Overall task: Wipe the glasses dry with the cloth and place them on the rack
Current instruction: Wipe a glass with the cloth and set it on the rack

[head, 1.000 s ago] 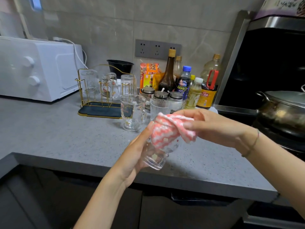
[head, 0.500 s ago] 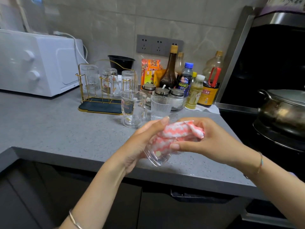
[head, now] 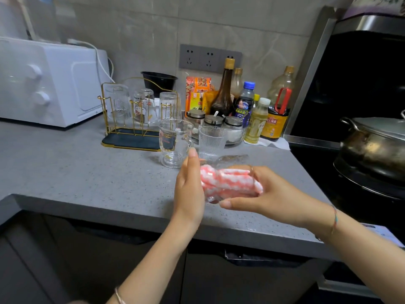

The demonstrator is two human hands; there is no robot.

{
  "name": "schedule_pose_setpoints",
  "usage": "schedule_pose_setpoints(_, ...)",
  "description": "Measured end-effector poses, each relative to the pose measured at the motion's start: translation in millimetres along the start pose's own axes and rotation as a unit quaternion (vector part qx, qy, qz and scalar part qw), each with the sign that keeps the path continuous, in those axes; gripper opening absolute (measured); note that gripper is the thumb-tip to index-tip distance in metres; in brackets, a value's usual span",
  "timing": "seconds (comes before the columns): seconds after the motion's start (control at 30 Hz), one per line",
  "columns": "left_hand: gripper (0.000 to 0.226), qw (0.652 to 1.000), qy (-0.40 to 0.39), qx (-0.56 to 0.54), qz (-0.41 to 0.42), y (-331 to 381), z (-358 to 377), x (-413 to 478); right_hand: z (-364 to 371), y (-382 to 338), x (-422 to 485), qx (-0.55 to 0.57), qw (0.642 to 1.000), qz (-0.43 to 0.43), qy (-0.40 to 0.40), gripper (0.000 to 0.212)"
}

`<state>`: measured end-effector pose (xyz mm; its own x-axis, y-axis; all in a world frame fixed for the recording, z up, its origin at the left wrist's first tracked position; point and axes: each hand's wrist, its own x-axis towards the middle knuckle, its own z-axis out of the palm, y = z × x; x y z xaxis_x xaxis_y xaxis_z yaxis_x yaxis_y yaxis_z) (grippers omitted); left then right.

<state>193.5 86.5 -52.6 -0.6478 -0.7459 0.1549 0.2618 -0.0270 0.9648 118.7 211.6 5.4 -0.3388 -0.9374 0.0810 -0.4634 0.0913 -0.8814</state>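
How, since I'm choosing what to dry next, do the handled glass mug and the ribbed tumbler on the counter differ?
The glass mug has a handle; the ribbed tumbler has none. The mug is taller and smooth-walled, the tumbler shorter and fluted. Both are clear, upright, unracked.

A single wide-angle camera worn on the person's head looks forward and down over the near edge of the grey desk (head: 87, 178), facing the tiled back wall (head: 263, 29). Both forearms enter from the bottom of the frame, with the left hand (head: 189, 189) and right hand (head: 269, 194) close beneath the lens. The desk's far edge lies farther off.
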Motion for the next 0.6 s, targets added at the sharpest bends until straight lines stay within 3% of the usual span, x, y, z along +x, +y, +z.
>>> schedule_pose_setpoints(0.07, 0.09, 0.996, -0.002, 0.039, 0.085, -2.2, -1.1, 2.4, 0.7, 3.3, 0.5, 0.057, 0.998, 0.018, -0.002, 0.039)
schedule_pose_setpoints(0.2, 0.047, 0.96, -0.042, 0.085, 0.264, -0.4, -5.5, 5.8, 1.9, 10.6, 2.3, 0.173, 0.984, 0.026, -0.025, 0.046)
schedule_pose_setpoints(0.37, 0.028, 0.938, -0.06, 0.105, 0.325, -3.7, -14.2, 12.1, 1.5, 11.4, 0.1, 0.252, 0.967, 0.034, -0.035, 0.047)
schedule_pose_setpoints(0.53, 0.027, 0.935, -0.049, 0.099, 0.337, -3.6, -11.2, 16.7, 9.6, 7.8, -1.5, 0.177, 0.984, 0.015, -0.013, 0.051)
schedule_pose_setpoints(0.6, 0.029, 0.943, -0.051, 0.097, 0.315, -4.7, -9.7, 17.2, 10.2, 4.9, -0.7, 0.152, 0.988, 0.015, 0.007, 0.043)
